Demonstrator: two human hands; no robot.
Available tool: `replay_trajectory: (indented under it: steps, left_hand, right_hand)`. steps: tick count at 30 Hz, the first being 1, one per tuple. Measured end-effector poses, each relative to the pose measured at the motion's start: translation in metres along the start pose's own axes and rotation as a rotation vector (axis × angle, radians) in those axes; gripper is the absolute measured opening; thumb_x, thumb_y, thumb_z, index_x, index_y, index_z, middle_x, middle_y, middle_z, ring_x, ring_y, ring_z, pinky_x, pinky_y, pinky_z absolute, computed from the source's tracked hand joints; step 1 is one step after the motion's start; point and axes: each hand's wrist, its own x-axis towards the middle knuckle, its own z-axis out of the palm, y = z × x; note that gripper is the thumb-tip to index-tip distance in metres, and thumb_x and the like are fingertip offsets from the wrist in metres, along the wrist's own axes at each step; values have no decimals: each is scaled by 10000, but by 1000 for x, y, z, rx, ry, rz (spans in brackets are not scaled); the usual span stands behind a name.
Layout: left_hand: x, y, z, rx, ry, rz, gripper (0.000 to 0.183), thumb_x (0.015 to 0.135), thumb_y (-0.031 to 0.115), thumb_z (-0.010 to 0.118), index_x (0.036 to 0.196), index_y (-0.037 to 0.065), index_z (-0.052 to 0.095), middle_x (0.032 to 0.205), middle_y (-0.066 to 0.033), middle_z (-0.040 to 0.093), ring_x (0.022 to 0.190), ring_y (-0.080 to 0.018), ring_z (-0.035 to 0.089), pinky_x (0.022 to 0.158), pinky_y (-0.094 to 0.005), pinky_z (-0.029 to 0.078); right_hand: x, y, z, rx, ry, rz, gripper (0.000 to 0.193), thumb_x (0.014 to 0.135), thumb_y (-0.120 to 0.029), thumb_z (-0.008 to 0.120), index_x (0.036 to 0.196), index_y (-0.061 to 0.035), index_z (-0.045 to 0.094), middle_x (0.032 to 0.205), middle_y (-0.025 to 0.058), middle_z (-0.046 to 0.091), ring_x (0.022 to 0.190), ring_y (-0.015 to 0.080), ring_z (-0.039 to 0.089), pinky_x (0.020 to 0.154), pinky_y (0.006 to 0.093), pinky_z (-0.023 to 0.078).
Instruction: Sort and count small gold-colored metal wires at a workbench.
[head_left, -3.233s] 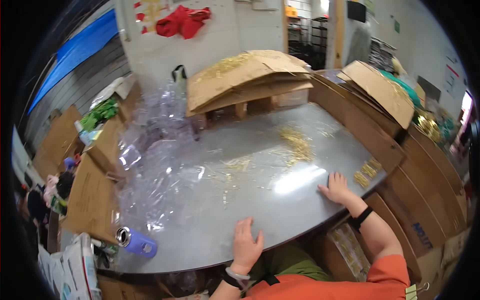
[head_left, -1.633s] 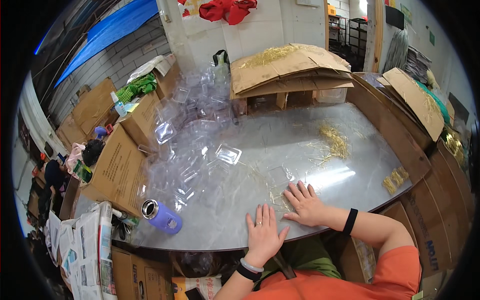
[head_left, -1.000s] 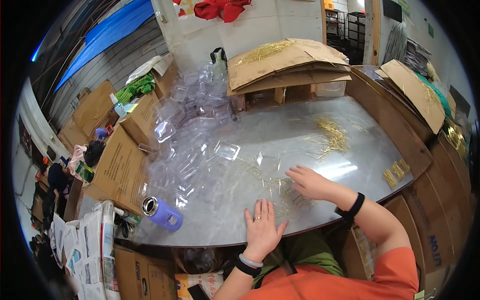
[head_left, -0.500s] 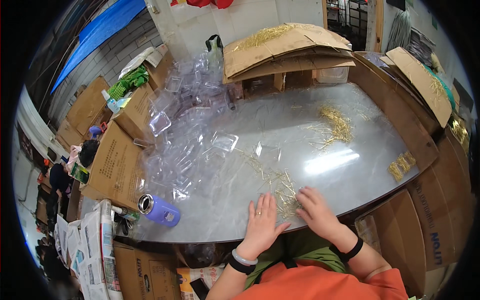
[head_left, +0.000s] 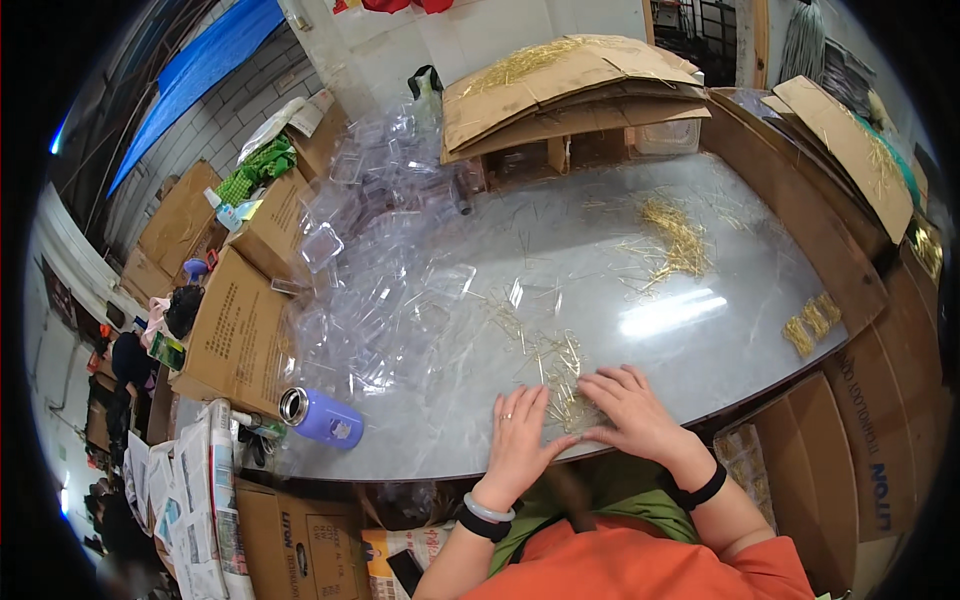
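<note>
A loose pile of thin gold-coloured wire-like pins [head_left: 562, 370] lies on the grey tabletop [head_left: 430, 440] near its front edge. My left hand [head_left: 518, 428] rests at the pile's left side, fingers stretched forward and thumb pointing inward. On the other side my right hand [head_left: 636, 418] lies with its fingers extended against the pins. The two thumbs meet, or nearly so, at the near end of the pile. Neither hand grips anything. Farther back lies a bigger heap of the same pins [head_left: 674, 240], and by the right edge sit small gold bundles [head_left: 812, 324].
Transparent plastic boxes [head_left: 375, 240] are heaped over the table's left and back. An uncapped purple bottle [head_left: 330, 422] stands at the front left. Cardboard sheets [head_left: 580, 95] cover a shelf at the back, and a cardboard strip [head_left: 800, 220] borders the right side.
My right hand has shifted slightly left and nearer, bringing its thumb toward the left thumb. The pins between my hands have bunched closer together. The view has tilted a little.
</note>
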Motion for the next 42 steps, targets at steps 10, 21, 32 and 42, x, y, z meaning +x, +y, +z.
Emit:
replay_trajectory:
  steps: [10, 21, 32, 42]
  left_hand:
    - [3, 7, -1, 93, -49, -12, 820, 881, 443, 751, 1507, 17, 437, 1523, -162, 469, 1447, -406, 361, 1204, -615, 218]
    - [4, 14, 3, 217, 22, 37, 587, 975, 468, 623, 1425, 94, 578, 1510, -119, 500, 1400, -419, 411, 1163, -621, 286]
    - [-3, 4, 5, 88, 87, -6, 828, 926, 414, 707, 1528, -35, 357, 1530, -250, 401, 1434, -425, 362, 1206, -571, 250]
    - [-2, -4, 0, 15, -52, 9, 994, 842, 516, 768, 1524, -64, 337, 1529, -240, 414, 1466, -433, 321, 1221, -583, 208]
  right_hand:
    - [6, -12, 21, 214, 33, -130, 385, 842, -24, 661, 1225, -50, 660, 1324, 162, 642, 1252, 373, 587, 1044, 464, 495]
    - [110, 52, 6, -189, -136, 164, 376, 846, -284, 760, 1125, -46, 679, 1073, 182, 633, 1049, 391, 624, 879, 490, 531]
    - [82, 40, 2, 61, -330, -39, 336, 877, -228, 741, 1179, -91, 685, 1108, 139, 623, 1066, 368, 605, 927, 452, 505]
    - [34, 11, -30, -126, -291, -153, 504, 839, -349, 782, 1276, -129, 659, 1246, 95, 603, 1167, 338, 545, 989, 458, 451]
